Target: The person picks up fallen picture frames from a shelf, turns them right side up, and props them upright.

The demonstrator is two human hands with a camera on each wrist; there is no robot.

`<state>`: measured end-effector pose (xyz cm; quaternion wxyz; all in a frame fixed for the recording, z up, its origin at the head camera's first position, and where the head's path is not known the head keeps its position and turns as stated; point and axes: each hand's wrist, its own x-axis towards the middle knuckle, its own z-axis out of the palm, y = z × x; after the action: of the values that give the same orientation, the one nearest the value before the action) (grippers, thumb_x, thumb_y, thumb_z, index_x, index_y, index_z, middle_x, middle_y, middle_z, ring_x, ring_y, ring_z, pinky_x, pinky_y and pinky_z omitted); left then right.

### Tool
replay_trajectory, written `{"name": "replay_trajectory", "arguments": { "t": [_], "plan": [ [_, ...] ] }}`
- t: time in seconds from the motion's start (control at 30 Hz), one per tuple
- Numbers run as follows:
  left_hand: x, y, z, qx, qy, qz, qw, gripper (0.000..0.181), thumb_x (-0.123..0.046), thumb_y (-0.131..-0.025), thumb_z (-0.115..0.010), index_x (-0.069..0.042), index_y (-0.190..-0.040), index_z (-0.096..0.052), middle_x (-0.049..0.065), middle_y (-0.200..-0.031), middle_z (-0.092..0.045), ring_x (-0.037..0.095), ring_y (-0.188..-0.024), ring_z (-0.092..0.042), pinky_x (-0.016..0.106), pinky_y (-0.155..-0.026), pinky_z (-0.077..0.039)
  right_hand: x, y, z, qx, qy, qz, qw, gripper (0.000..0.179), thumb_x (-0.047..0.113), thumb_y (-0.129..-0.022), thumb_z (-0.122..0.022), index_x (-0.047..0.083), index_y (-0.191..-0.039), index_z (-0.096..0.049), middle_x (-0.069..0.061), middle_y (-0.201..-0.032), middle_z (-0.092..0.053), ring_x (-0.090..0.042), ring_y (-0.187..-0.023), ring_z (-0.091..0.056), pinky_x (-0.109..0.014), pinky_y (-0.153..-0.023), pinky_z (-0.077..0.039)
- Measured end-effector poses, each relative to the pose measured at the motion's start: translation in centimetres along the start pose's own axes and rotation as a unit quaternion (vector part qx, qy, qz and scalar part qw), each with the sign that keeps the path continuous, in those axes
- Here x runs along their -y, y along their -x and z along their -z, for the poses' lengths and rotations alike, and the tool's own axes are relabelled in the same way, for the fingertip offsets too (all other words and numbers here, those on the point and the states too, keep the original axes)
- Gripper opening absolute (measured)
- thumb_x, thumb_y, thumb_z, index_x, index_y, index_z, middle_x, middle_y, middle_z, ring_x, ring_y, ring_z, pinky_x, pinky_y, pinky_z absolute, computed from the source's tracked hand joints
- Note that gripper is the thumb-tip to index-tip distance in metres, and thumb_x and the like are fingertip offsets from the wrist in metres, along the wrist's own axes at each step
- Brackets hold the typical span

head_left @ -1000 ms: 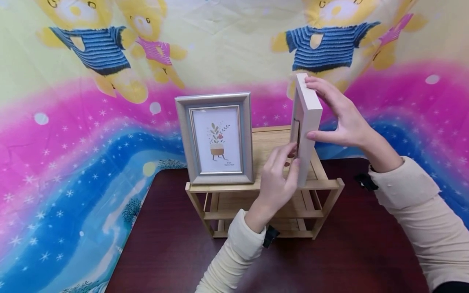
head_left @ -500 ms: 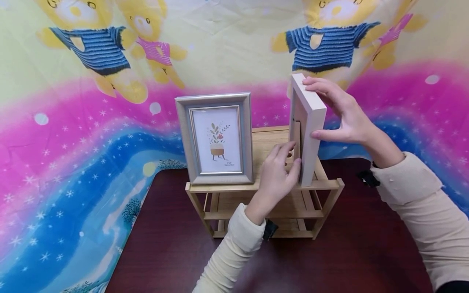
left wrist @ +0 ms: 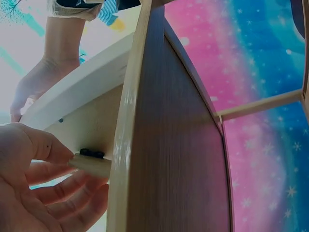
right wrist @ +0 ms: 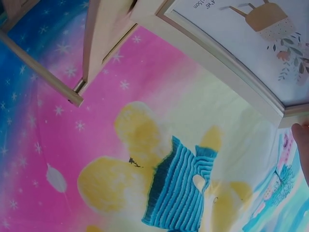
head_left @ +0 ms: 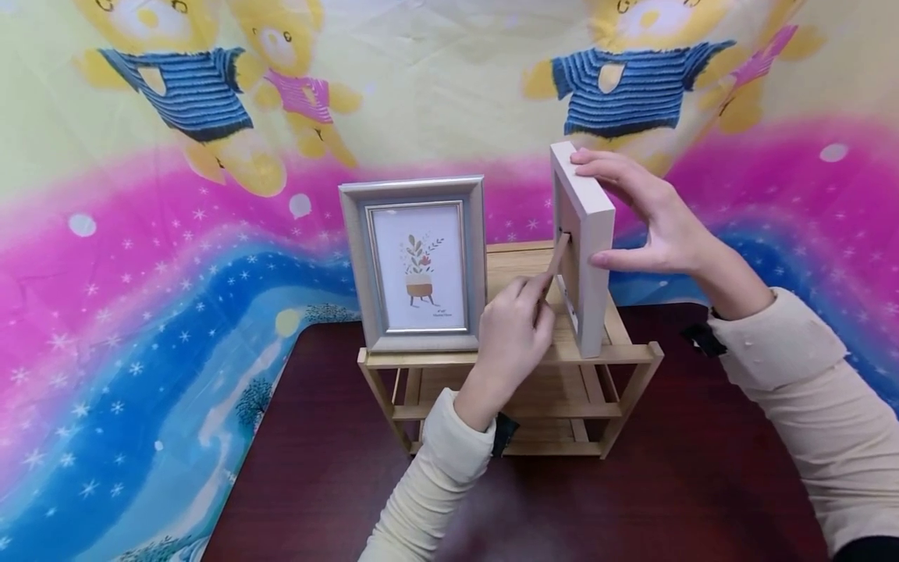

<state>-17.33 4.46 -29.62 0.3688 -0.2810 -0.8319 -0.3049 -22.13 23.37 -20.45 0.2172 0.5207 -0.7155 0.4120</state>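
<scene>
A white picture frame (head_left: 597,281) stands upright, nearly edge-on, at the right of a wooden rack's top shelf. Its brown back faces left. My right hand (head_left: 649,215) grips it, fingers over the top edge and thumb against the side. With thumb and fingers my left hand (head_left: 511,332) pinches the stand leg (head_left: 559,254), which angles away from the back. In the left wrist view a dark hinge (left wrist: 91,153) shows where the leg (left wrist: 91,165) joins the back. The right wrist view shows the frame's front, with a potted-plant print (right wrist: 270,21).
A silver picture frame (head_left: 356,273) with a similar plant print stands on the left of the shelf. The wooden rack (head_left: 506,358) sits on a dark red table (head_left: 302,468). Behind hangs a cloth (head_left: 435,94) printed with bears.
My left hand has swung the stand leg out from the back, moving slightly left and down. The white frame shifted a little right, then back left, with my right hand still on it.
</scene>
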Motion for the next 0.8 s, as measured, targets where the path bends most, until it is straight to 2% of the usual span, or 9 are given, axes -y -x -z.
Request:
{"name": "replay_trajectory", "arguments": {
  "t": [0.17,0.33,0.43,0.53,0.6,0.67,0.8],
  "plan": [
    [0.2,0.1,0.2,0.01,-0.012,-0.002,0.9999,0.027,0.0,-0.08,-0.058,-0.002,-0.106,-0.063,0.01,-0.092,-0.063,0.02,-0.076,-0.061,0.029,-0.064,-0.052,-0.1,-0.4,0.5,0.036,0.037,0.002,0.9987,0.082,0.033,-0.07,-0.078,-0.013,-0.126,-0.04,-0.02,-0.138,-0.036,-0.027,-0.131,-0.028,-0.028,-0.105,-0.027],
    [0.2,0.4,0.0,0.022,-0.033,-0.002,0.9992,0.029,0.002,-0.08,-0.057,-0.002,-0.109,-0.061,0.011,-0.096,-0.063,0.022,-0.081,-0.062,0.029,-0.068,-0.052,-0.1,-1.0,1.1,0.087,0.073,-0.017,0.9934,0.084,0.017,-0.059,-0.083,-0.007,-0.128,-0.042,-0.018,-0.14,-0.036,-0.025,-0.13,-0.029,-0.027,-0.104,-0.026],
    [0.1,0.5,-0.2,0.032,-0.052,-0.001,0.9981,0.033,0.004,-0.078,-0.058,-0.001,-0.111,-0.06,0.011,-0.097,-0.063,0.022,-0.084,-0.062,0.028,-0.07,-0.052,0.1,-1.2,1.1,0.112,0.095,-0.033,0.9886,0.085,0.013,-0.056,-0.083,-0.003,-0.13,-0.043,-0.013,-0.141,-0.036,-0.023,-0.131,-0.029,-0.034,-0.102,-0.027],
    [0.0,0.6,-0.3,0.031,-0.07,0.0,0.9971,0.037,0.005,-0.075,-0.059,-0.002,-0.111,-0.06,0.011,-0.098,-0.062,0.021,-0.085,-0.062,0.027,-0.07,-0.053,0.3,-1.3,1.1,0.126,0.109,-0.044,0.985,0.087,0.017,-0.057,-0.083,0.001,-0.132,-0.043,-0.01,-0.142,-0.035,-0.022,-0.132,-0.027,-0.044,-0.102,-0.026],
    [-0.1,0.7,-0.4,0.012,-0.082,0.001,0.9966,0.035,0.004,-0.076,-0.06,-0.003,-0.11,-0.062,0.01,-0.097,-0.062,0.02,-0.083,-0.062,0.027,-0.066,-0.053,0.4,-1.3,1.1,0.129,0.114,-0.048,0.9838,0.088,0.018,-0.056,-0.084,0.003,-0.132,-0.043,-0.009,-0.142,-0.035,-0.02,-0.132,-0.027,-0.048,-0.101,-0.026],
    [-0.2,1.1,-0.4,-0.025,-0.078,-0.001,0.9967,0.031,0.002,-0.076,-0.061,-0.003,-0.106,-0.063,0.009,-0.092,-0.061,0.019,-0.078,-0.061,0.026,-0.062,-0.053,0.4,-1.3,1.1,0.132,0.116,-0.05,0.9832,0.088,0.019,-0.056,-0.085,0.003,-0.133,-0.043,-0.009,-0.142,-0.035,-0.02,-0.132,-0.027,-0.048,-0.101,-0.026],
    [-1.0,2.1,0.0,-0.083,-0.029,-0.012,0.9961,0.027,-0.009,-0.078,-0.064,-0.001,-0.104,-0.064,0.008,-0.081,-0.062,0.016,-0.065,-0.059,0.022,-0.051,-0.049,0.4,-1.5,1.1,0.134,0.113,-0.053,0.9832,0.088,0.017,-0.057,-0.084,0.002,-0.133,-0.043,-0.009,-0.143,-0.035,-0.021,-0.132,-0.027,-0.047,-0.101,-0.025]
  ]
}}
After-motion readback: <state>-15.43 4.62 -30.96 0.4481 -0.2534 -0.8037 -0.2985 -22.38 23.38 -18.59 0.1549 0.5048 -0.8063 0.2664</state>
